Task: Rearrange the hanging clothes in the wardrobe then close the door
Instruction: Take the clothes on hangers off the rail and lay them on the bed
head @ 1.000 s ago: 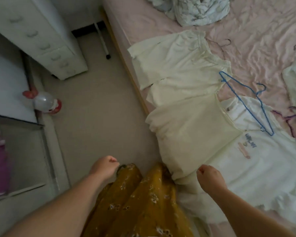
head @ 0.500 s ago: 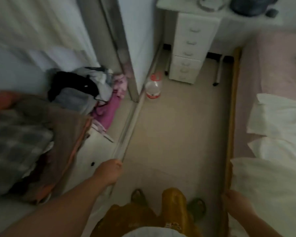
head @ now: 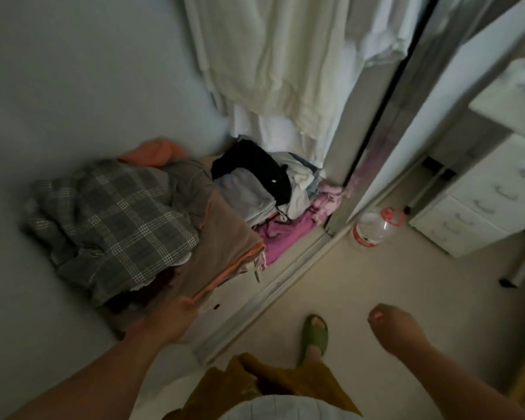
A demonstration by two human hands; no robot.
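- Standing at the open wardrobe, sliding door [head: 385, 122] drawn aside at the right of the opening, its floor track [head: 273, 295] running diagonally below.
- Hanging clothes [head: 285, 56]: pale, cream and white, bunched together at the top of the opening, just left of the sliding door.
- Heaped on the wardrobe floor beneath the hanging clothes: a grey plaid garment [head: 112, 219], a brown-and-orange piece [head: 225, 253], a black item [head: 255, 162], pink fabric [head: 285, 234].
- Left hand [head: 176, 316] down at the near corner of the brown-and-orange piece, fingers seemingly curled at its edge; blurred, so grip cannot be told for sure.
- Right hand [head: 397, 325] out over the floor, well right of the track, fingers loosely curled, holding nothing.
- Clear bottle with red cap [head: 373, 225] on the floor just right of the sliding door's foot.
- White drawer unit [head: 491, 204] further right of the door.
- Green slipper [head: 314, 334] on the floor near the track.
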